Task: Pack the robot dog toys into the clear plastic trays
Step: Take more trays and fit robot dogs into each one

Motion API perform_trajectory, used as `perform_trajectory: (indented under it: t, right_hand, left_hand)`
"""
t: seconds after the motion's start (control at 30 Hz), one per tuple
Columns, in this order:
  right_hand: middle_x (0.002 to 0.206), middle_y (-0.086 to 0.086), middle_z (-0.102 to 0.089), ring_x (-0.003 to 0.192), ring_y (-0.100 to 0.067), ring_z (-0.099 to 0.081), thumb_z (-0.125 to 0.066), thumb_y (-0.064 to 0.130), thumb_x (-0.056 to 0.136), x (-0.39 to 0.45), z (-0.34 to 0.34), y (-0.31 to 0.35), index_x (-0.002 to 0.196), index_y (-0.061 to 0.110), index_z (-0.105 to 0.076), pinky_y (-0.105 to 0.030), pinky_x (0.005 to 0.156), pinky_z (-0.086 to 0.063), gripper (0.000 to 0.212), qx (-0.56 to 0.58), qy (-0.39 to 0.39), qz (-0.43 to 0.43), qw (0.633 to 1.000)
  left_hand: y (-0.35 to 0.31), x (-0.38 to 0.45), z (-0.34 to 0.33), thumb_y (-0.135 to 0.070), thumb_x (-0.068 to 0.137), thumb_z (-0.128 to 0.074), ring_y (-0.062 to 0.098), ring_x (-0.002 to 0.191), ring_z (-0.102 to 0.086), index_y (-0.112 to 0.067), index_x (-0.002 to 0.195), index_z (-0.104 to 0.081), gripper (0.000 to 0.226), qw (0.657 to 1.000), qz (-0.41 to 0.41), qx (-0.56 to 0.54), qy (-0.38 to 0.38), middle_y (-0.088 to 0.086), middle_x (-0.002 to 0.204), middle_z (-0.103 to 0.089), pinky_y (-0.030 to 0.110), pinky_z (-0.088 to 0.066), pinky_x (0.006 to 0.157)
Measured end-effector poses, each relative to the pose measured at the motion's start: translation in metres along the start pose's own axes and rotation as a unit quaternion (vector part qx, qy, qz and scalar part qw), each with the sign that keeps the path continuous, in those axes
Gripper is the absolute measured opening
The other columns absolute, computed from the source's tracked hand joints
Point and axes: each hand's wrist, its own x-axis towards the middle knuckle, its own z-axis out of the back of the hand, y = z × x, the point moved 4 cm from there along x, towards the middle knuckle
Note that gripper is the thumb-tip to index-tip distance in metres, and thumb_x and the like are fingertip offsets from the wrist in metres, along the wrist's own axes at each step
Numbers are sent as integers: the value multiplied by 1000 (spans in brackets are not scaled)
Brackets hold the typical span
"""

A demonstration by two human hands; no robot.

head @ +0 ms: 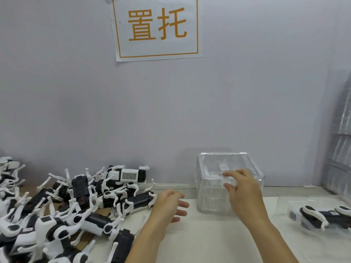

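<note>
A heap of black-and-white robot dog toys (79, 202) covers the table's left side. A stack of clear plastic trays (212, 194) stands against the wall right of centre. My right hand (243, 188) is at the stack's top front edge, thumb and fingers curved around the top tray; whether they grip it is unclear. My left hand (171, 204) hovers open above the table between the heap and the stack, holding nothing. At the far right, one robot dog (321, 217) lies in a clear tray (284, 205).
A grey wall with a paper sign (157, 27) closes off the back. More clear plastic sheets (341, 149) lean stacked at the right edge. Pale table surface (209, 234) shows between my arms. Brown cardboard lies under the toy heap.
</note>
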Motion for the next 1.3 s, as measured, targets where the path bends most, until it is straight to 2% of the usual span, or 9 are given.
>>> perform_trajectory:
  t: [0.23, 0.37, 0.47, 0.67, 0.77, 0.9, 1.03, 1.17, 1.3]
  right_hand:
    - [101, 10, -56, 66, -13, -57, -66, 14, 93, 0, 17, 24, 102, 28, -72, -30, 65, -42, 18, 36, -118, 54, 991]
    - [93, 16, -59, 70, 2, -54, -69, 20, 91, -4, 13, 52, 97, 37, -68, -21, 68, -40, 18, 86, -92, 101, 987]
    - [91, 16, -62, 74, 4, -56, -69, 21, 91, -6, 4, 68, 95, 43, -65, -14, 69, -40, 22, 117, -50, 120, 985]
    - [84, 18, -68, 78, 1, -62, -74, 16, 86, -5, 9, 68, 83, 46, -69, -25, 72, -47, 31, 186, -69, 89, 976]
    - [83, 21, -70, 62, -5, -57, -76, 16, 84, 0, 13, 61, 79, 36, -74, -30, 66, -48, 20, 226, -67, 52, 971]
    - [79, 19, -70, 61, -15, -58, -73, 15, 88, 6, 23, 52, 81, 31, -75, -39, 68, -55, 17, 271, -75, 16, 960]
    - [84, 5, -72, 59, -13, -53, -69, 17, 92, 16, 51, 29, 79, 33, -70, -37, 70, -51, 20, 296, -176, -24, 939]
    - [98, 4, -67, 59, -17, -54, -68, 23, 93, 17, 76, 9, 92, 34, -68, -29, 67, -47, 10, 223, -254, -20, 941]
    - [101, 2, -58, 64, -15, -58, -69, 15, 91, 13, 60, 15, 101, 26, -71, -34, 76, -44, 15, 133, -218, 12, 967]
  left_hand:
    - [-13, -8, -11, -38, 94, -63, 14, 85, -73, -23, 105, -70, 20, 995, -73, -51, 53, -5, 102, -74, 28, -57, 72]
    - [-30, -16, -23, -45, 84, -67, 17, 93, -71, -25, 116, -69, 38, 974, -141, -128, 123, -4, 110, -74, 28, -55, 74]
    - [-40, -20, -23, -39, 83, -67, 21, 88, -72, -22, 102, -76, 27, 961, -202, -170, 83, 4, 105, -75, 27, -55, 72]
    - [-47, -21, -13, -32, 80, -70, 24, 84, -74, -19, 88, -79, 18, 950, -273, -148, 36, 7, 90, -77, 21, -54, 70]
    - [-53, -23, -11, -35, 70, -77, 20, 77, -74, -15, 84, -80, 25, 946, -293, -136, 26, 8, 83, -77, 17, -53, 67]
    - [-56, -24, -5, -31, 66, -80, 16, 71, -72, -16, 78, -81, 20, 944, -299, -137, 28, 10, 78, -76, 16, -51, 64]
    - [-47, -18, 12, -6, 81, -73, 14, 66, -69, -14, 74, -77, 11, 945, -257, -199, -47, 10, 74, -75, 19, -53, 61]
    - [-36, -9, 39, -11, 85, -65, 13, 70, -71, -12, 85, -69, 4, 907, -195, -362, -92, 2, 81, -75, 22, -53, 65]
    - [-31, -5, 51, -14, 95, -56, 11, 74, -73, -16, 88, -66, 12, 871, -168, -451, -94, -2, 83, -75, 31, -49, 81]
